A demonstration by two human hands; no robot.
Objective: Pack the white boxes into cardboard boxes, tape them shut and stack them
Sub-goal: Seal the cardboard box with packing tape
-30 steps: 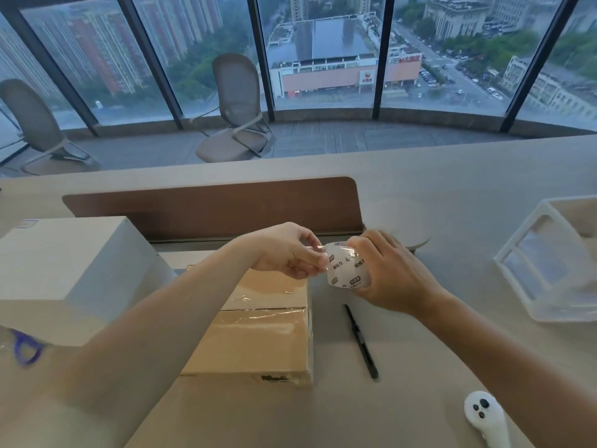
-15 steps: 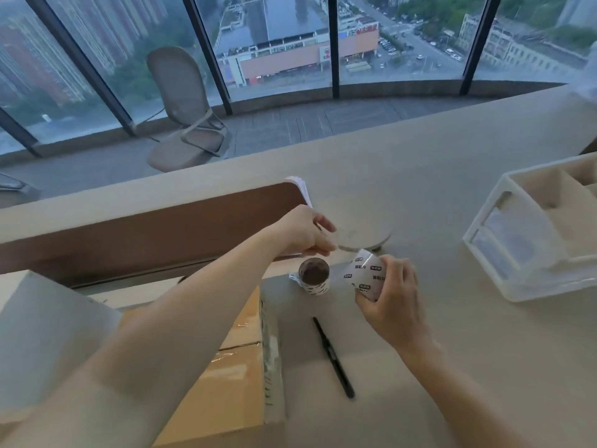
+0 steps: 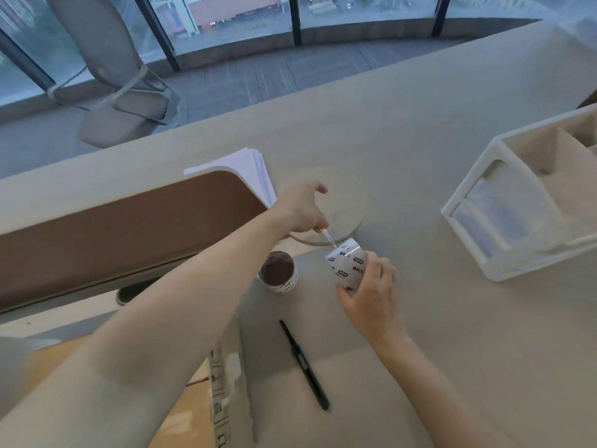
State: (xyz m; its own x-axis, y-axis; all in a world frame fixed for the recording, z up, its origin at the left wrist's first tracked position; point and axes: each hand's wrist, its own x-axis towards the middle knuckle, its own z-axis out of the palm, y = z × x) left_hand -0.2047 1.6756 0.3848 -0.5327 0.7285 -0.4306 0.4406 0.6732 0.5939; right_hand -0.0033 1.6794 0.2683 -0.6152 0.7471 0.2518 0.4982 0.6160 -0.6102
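Note:
My right hand [image 3: 371, 299] grips a roll of clear tape [image 3: 347, 265] printed with black labels, held just above the table. My left hand [image 3: 303, 210] pinches the free tape end [image 3: 328, 237] and holds a short strip stretched up and left from the roll. A second tape roll [image 3: 279, 275] with a brown core stands on the table between my arms. The cardboard box [image 3: 190, 421] lies at the bottom left, mostly hidden under my left forearm, with clear tape over its right edge.
A black pen [image 3: 305, 365] lies on the table below the rolls. A white desk organiser [image 3: 523, 202] stands at the right. A round pad [image 3: 342, 202] and a stack of white paper [image 3: 248, 173] lie behind my left hand. A brown divider panel [image 3: 129, 227] runs along the left.
The view tilted down and right, so the white box at the left left the frame. My hands drew apart: the left pulled the tape end up and away from the roll.

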